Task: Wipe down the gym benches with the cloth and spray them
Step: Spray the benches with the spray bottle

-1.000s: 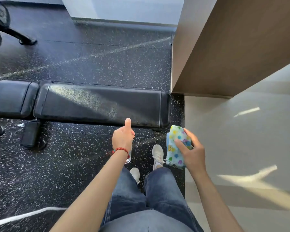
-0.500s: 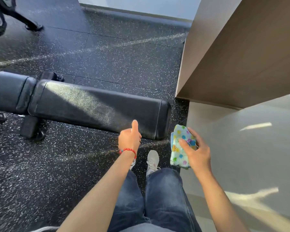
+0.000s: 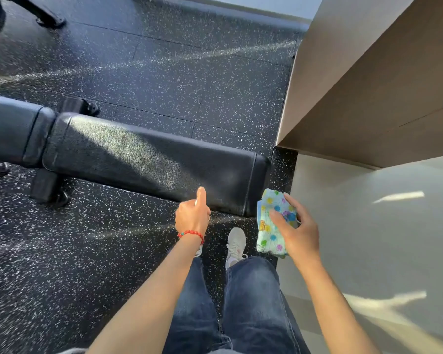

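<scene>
Closer now, bench [image 3: 149,159] — black, sunlit; right hand [image 3: 298,232] grips spotted cloth [image 3: 270,226], left hand [image 3: 192,215] fisted.

You have one bench [image 3: 149,159] before you (two pads), one cloth [image 3: 273,223], and two hands [image 3: 192,215]. One bracelet [image 3: 191,233] and one shoe [image 3: 236,245] show.

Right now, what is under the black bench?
Under the bench only a black foot shows on the speckled floor. The pad covers the rest of the frame.
</scene>
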The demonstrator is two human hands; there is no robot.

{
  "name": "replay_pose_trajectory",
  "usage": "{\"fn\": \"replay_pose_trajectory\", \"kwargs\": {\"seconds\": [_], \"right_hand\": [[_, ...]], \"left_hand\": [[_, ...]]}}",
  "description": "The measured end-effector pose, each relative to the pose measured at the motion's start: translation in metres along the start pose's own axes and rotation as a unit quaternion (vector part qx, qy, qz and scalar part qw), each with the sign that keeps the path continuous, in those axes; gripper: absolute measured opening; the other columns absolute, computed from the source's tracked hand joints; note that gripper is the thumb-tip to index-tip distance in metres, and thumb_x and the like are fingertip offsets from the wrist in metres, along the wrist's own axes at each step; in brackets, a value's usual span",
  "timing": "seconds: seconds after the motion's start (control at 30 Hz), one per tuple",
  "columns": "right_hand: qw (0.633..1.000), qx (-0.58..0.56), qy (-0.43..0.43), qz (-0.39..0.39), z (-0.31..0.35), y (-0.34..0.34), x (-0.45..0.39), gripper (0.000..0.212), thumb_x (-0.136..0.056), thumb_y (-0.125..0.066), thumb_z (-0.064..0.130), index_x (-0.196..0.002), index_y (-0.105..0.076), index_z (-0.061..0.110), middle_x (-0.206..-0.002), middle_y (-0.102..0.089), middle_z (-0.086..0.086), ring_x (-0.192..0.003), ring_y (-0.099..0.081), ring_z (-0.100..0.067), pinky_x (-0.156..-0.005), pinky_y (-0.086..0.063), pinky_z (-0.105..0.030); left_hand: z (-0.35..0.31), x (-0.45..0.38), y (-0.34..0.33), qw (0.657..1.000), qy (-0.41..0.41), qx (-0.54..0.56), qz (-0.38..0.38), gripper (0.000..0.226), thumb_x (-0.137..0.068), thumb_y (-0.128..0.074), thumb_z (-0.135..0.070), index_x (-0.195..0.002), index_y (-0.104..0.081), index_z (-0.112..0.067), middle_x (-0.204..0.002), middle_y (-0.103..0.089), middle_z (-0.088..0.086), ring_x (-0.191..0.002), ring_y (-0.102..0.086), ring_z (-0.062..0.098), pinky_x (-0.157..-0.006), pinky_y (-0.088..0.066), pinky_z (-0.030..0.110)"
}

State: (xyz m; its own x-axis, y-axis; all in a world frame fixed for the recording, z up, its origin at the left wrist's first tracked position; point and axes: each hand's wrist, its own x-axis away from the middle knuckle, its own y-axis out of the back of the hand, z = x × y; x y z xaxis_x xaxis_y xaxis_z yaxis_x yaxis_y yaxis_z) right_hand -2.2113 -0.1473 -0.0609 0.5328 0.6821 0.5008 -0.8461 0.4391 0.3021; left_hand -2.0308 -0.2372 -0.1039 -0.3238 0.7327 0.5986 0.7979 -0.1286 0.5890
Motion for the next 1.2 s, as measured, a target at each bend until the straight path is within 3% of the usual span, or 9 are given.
{"fn": "replay_pose_trajectory", "kwargs": {"seconds": [0.2, 0.4, 0.53, 0.63, 0.77, 0.9, 1.03, 1.2], "right_hand": [[1.0, 0.009, 0.0, 0.005, 0.017, -0.037, -0.005, 0.042, -0.077, -0.074, 0.018, -0.106, -0.058, 0.044, -0.101, -0.063, 0.018, -0.081, -0.061, 0.011, -0.061, -0.047, -0.005], [0.999, 0.032, 0.011, -0.027, 0.037, -0.094, -0.003, 0.041, -0.078, -0.073, 0.017, -0.109, -0.057, 0.038, -0.102, -0.061, 0.015, -0.085, -0.058, 0.014, -0.065, -0.046, -0.003], [0.999, 0.025, 0.008, -0.026, 0.051, -0.153, 0.006, 0.04, -0.08, -0.071, 0.017, -0.112, -0.056, 0.036, -0.107, -0.062, 0.006, -0.093, -0.062, -0.007, -0.071, -0.053, -0.017], [1.0, 0.01, 0.003, -0.013, 0.062, -0.192, 0.013, 0.042, -0.08, -0.071, 0.016, -0.114, -0.056, 0.035, -0.109, -0.063, 0.008, -0.093, -0.063, -0.003, -0.078, -0.055, -0.028], [1.0, 0.025, 0.008, -0.002, 0.074, -0.232, 0.018, 0.045, -0.079, -0.072, 0.015, -0.119, -0.057, 0.028, -0.116, -0.062, 0.006, -0.103, -0.061, -0.011, -0.091, -0.051, -0.044], [0.999, 0.048, 0.013, 0.018, 0.086, -0.26, 0.015, 0.046, -0.079, -0.072, 0.016, -0.121, -0.057, 0.027, -0.116, -0.062, 0.006, -0.104, -0.061, -0.01, -0.092, -0.051, -0.044], [0.997, 0.062, 0.024, 0.042, 0.099, -0.28, 0.005, 0.046, -0.078, -0.073, 0.018, -0.12, -0.057, 0.029, -0.117, -0.063, 0.005, -0.101, -0.06, -0.003, -0.091, -0.05, -0.032], [0.992, 0.077, 0.038, 0.087, 0.118, -0.304, -0.011, 0.046, -0.079, -0.073, 0.016, -0.122, -0.058, 0.022, -0.119, -0.062, 0.006, -0.107, -0.059, -0.008, -0.097, -0.047, -0.04]], "left_hand": [[0.01, -0.034, 0.031, 1.0, 0.014, 0.006, 0.011, 0.058, -0.071, -0.029, -0.053, -0.035, -0.058, -0.019, -0.038, -0.058, 0.001, -0.047, -0.059, 0.021, -0.057, -0.041, 0.028], [0.022, -0.08, 0.081, 1.0, 0.011, 0.013, 0.009, 0.063, -0.07, -0.027, -0.06, -0.037, -0.059, -0.017, -0.042, -0.059, 0.003, -0.057, -0.061, 0.027, -0.067, -0.048, 0.034], [0.033, -0.123, 0.13, 1.0, 0.0, 0.006, 0.016, 0.052, -0.067, -0.029, -0.049, -0.04, -0.063, -0.02, -0.043, -0.06, 0.004, -0.058, -0.06, 0.029, -0.071, -0.051, 0.039], [0.04, -0.147, 0.16, 1.0, -0.004, 0.017, 0.018, 0.054, -0.072, -0.032, -0.051, -0.041, -0.063, -0.019, -0.043, -0.06, 0.004, -0.059, -0.061, 0.03, -0.073, -0.052, 0.042], [0.043, -0.168, 0.19, 0.999, 0.012, 0.038, 0.008, 0.056, -0.069, -0.032, -0.055, -0.039, -0.061, -0.018, -0.04, -0.058, 0.003, -0.056, -0.062, 0.03, -0.072, -0.053, 0.041], [0.047, -0.186, 0.212, 0.998, 0.038, 0.052, -0.003, 0.051, -0.068, -0.034, -0.048, -0.037, -0.059, -0.016, -0.036, -0.054, 0.004, -0.05, -0.059, 0.03, -0.068, -0.054, 0.045], [0.053, -0.2, 0.228, 0.996, 0.053, 0.048, -0.043, 0.059, -0.068, -0.029, -0.06, -0.039, -0.062, -0.021, -0.037, -0.057, 0.003, -0.055, -0.062, 0.028, -0.073, -0.052, 0.039], [0.055, -0.213, 0.245, 0.993, 0.078, 0.046, -0.08, 0.055, -0.068, -0.029, -0.055, -0.041, -0.063, -0.022, -0.04, -0.059, 0.003, -0.056, -0.063, 0.028, -0.074, -0.053, 0.04]]}}
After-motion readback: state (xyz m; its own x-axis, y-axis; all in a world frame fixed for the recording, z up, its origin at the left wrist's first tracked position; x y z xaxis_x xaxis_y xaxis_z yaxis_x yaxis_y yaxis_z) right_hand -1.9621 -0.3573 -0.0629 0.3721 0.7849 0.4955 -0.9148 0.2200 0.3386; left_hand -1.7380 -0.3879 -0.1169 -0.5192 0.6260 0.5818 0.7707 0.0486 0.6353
